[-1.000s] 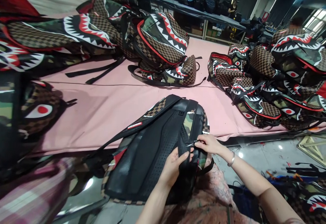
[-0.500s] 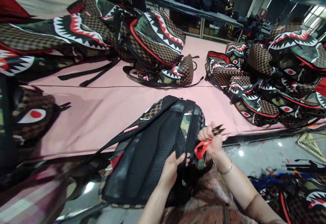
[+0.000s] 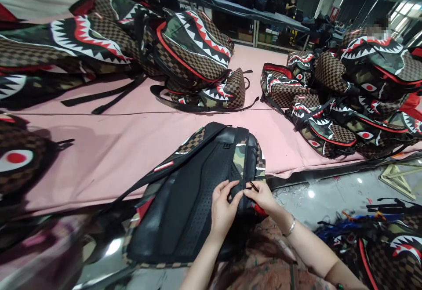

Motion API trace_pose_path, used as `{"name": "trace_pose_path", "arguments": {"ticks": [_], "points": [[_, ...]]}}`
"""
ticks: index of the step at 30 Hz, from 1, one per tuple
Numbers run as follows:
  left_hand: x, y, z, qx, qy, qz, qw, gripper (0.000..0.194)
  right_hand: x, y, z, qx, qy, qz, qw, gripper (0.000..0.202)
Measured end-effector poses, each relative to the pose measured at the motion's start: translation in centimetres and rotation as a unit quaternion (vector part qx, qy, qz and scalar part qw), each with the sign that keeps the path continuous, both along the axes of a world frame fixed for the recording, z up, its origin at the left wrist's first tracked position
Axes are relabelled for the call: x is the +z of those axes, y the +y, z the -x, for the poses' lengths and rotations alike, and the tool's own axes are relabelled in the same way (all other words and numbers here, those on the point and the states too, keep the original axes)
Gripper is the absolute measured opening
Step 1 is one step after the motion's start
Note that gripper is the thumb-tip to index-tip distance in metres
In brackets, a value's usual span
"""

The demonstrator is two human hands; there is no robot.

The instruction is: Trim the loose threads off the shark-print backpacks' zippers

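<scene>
No readable words, brand names, numbers or signs are showing anywhere; the small red-and-white tag (image 3: 164, 165) on the backpack (image 3: 184, 211) is appearing too blurred to make out.

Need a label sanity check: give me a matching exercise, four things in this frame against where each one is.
Things:
1. backpack
2. snips
3. bracelet
4. pink table cover

Places:
A. on the right wrist
B. under the piled shark-mouth bags
C. back panel up, under both hands
D. in the right hand, tips at the strap by the left hand

Pairs: 1-C, 2-D, 3-A, 4-B
</scene>
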State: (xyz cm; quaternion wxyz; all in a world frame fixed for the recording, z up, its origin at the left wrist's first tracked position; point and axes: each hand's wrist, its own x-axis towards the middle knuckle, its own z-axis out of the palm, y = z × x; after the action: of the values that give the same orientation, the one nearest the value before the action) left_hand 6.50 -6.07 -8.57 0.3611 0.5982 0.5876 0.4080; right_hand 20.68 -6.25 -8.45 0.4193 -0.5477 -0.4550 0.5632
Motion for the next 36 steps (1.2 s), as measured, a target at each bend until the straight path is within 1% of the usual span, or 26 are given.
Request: {"name": "trace_pose_path", "arguments": {"ticks": [2, 3, 5, 7, 9, 10, 11, 12, 14, 16, 18, 20, 22, 23, 24, 26, 30, 32, 34, 36], "points": [[0.3, 0.4, 0.1, 0.005, 0.060, -0.048, 0.997, 0.029, 0.1, 0.1, 0.2, -0.003, 0.004, 0.006, 1.000, 0.034], [0.5, 0.7, 0.0, 0.000, 0.073, -0.056, 0.996, 0.026, 0.2, 0.2, 0.3, -0.003, 0.001, 0.006, 1.000, 0.033], [0.5, 1.1, -0.1, -0.013, 0.076, -0.041, 0.996, 0.021, 0.2, 0.3, 0.2, -0.004, -0.007, 0.005, 1.000, 0.032], [0.3, 1.4, -0.2, -0.019, 0.063, -0.017, 0.998, 0.020, 0.2, 0.2, -0.1, -0.007, -0.013, 0.002, 1.000, 0.030], [-0.2, 1.7, -0.2, -0.012, 0.054, -0.009, 0.998, 0.021, 0.4, -0.2, -0.7, -0.026, -0.062, -0.022, 0.998, 0.026], [-0.5, 1.8, -0.2, -0.009, 0.050, -0.006, 0.999, 0.021, 0.5, -0.4, -1.1, -0.035, -0.111, -0.044, 0.992, 0.024], [-0.7, 1.8, -0.1, -0.008, 0.046, -0.003, 0.999, 0.021, 0.7, -0.7, -1.5, -0.040, -0.173, -0.072, 0.981, 0.022], [-0.9, 1.9, -0.1, -0.008, 0.042, -0.002, 0.999, 0.021, 0.9, -1.0, -2.0, -0.039, -0.242, -0.102, 0.964, 0.020], [-1.2, 1.9, 0.0, -0.008, 0.040, 0.001, 0.999, 0.020, 1.4, -1.4, -2.8, -0.012, -0.363, -0.155, 0.919, 0.017], [-1.2, 1.9, -0.1, -0.008, 0.041, 0.004, 0.999, 0.019, 1.8, -1.7, -3.3, 0.026, -0.447, -0.193, 0.873, 0.017], [-1.2, 1.9, -0.3, -0.009, 0.045, 0.007, 0.999, 0.020, 2.3, -1.8, -3.4, 0.062, -0.507, -0.215, 0.832, 0.019], [-1.1, 1.8, -0.6, -0.010, 0.052, 0.011, 0.999, 0.019, 2.7, -1.7, -3.2, 0.086, -0.556, -0.222, 0.796, 0.020], [-0.9, 1.7, -0.8, -0.013, 0.061, 0.014, 0.998, 0.019, 3.0, -1.4, -3.0, 0.099, -0.593, -0.219, 0.769, 0.019], [-0.8, 1.7, -0.9, -0.015, 0.066, 0.016, 0.998, 0.018, 3.1, -1.3, -2.9, 0.103, -0.604, -0.217, 0.760, 0.018], [-0.8, 1.6, -1.0, -0.017, 0.071, 0.018, 0.997, 0.018, 3.2, -1.2, -2.9, 0.107, -0.611, -0.215, 0.755, 0.018], [-0.6, 1.5, -1.1, -0.018, 0.082, 0.024, 0.996, 0.018, 3.1, -1.1, -3.1, 0.107, -0.609, -0.212, 0.757, 0.015], [-0.4, 1.3, -1.2, -0.015, 0.101, 0.034, 0.994, 0.018, 2.7, -1.4, -3.6, 0.077, -0.586, -0.196, 0.782, 0.011], [-0.4, 1.3, -1.3, -0.015, 0.106, 0.035, 0.994, 0.018, 2.6, -1.6, -3.7, 0.076, -0.578, -0.195, 0.789, 0.011], [-0.4, 1.3, -1.4, -0.016, 0.109, 0.035, 0.993, 0.018, 2.7, -1.7, -3.7, 0.087, -0.578, -0.194, 0.788, 0.012], [-0.4, 1.3, -1.5, -0.018, 0.112, 0.034, 0.993, 0.018, 3.1, -1.6, -3.7, 0.101, -0.589, -0.189, 0.779, 0.014]]}}
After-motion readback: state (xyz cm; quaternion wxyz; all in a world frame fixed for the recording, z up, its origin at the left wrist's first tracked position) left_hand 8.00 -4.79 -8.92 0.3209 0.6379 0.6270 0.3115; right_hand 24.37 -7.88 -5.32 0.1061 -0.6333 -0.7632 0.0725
